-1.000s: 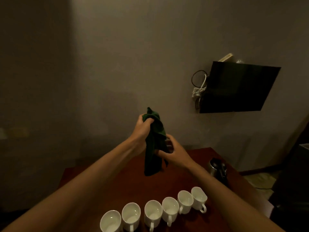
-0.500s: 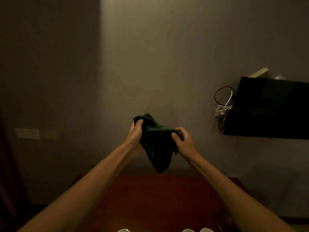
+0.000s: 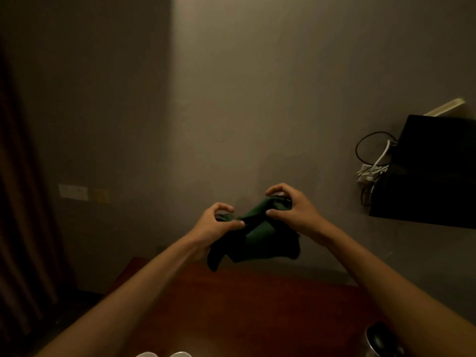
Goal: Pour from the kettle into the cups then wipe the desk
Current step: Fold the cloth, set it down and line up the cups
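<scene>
Bottom edge: two white cups (image 3: pixel 147 354), rims only in frame. Contents not visible, so pouring can't be confirmed either way. Kettle (image 3: pixel 381 341), bottom-right corner, stands on the surface (image 3: pixel 257 305) w/ no hand on it; only partly in frame. Surface is dark red-brown wood, and no wet patch is discernible in this light.

Mid-frame, above the surface's far edge: dark green cloth (image 3: pixel 257 235) held in the air betw. both hands. Left hand (image 3: pixel 216 225) pinches one bunched end, thumb against curled fingers (image 3: pixel 224 206). Right hand (image 3: pixel 293 210) pinches the other end, fingers curled over the top, thumb at the side. Rest of cloth hangs below in loose folds, clear of the surface.

Far: plain wall w/ socket plates (image 3: pixel 73 192) at left; black screen (image 3: pixel 432 171) at right, tangle of cables (image 3: pixel 371 163) beside it.

Assessment: kettle set down & cloth in hand suggest the pour stage is prob. complete, but this is unverified. Wipe stage not begun: cloth appears to be in the middle of gathering or folding, no contact w/ surface. Remaining: lower cloth, wipe.
</scene>
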`<control>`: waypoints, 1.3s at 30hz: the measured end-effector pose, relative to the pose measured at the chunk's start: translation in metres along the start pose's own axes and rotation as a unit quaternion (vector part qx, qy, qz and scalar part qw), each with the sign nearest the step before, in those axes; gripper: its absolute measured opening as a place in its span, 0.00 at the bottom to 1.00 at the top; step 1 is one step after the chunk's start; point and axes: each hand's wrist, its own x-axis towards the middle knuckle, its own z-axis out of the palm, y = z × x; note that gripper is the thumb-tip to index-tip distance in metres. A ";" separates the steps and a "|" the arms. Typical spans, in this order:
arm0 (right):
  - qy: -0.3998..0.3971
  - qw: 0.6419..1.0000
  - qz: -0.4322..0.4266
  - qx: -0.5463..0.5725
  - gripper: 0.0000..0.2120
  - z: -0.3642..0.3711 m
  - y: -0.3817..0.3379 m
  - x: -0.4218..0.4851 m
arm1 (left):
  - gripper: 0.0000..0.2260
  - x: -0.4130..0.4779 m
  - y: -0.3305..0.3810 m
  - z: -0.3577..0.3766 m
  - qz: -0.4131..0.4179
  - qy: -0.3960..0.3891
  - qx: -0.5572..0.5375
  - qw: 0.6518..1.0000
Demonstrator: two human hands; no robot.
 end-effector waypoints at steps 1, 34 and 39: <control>0.004 1.000 -0.006 -0.006 0.14 0.001 0.002 0.003 | 0.17 0.003 -0.002 -0.001 0.035 0.009 0.044 0.998; -0.020 0.998 -0.007 -0.062 0.07 -0.103 0.100 0.098 | 0.06 0.101 0.038 -0.033 0.222 -0.006 0.503 0.835; -0.026 0.996 0.079 -0.031 0.05 -0.119 0.103 0.102 | 0.07 0.114 0.040 -0.054 0.142 0.020 0.520 0.842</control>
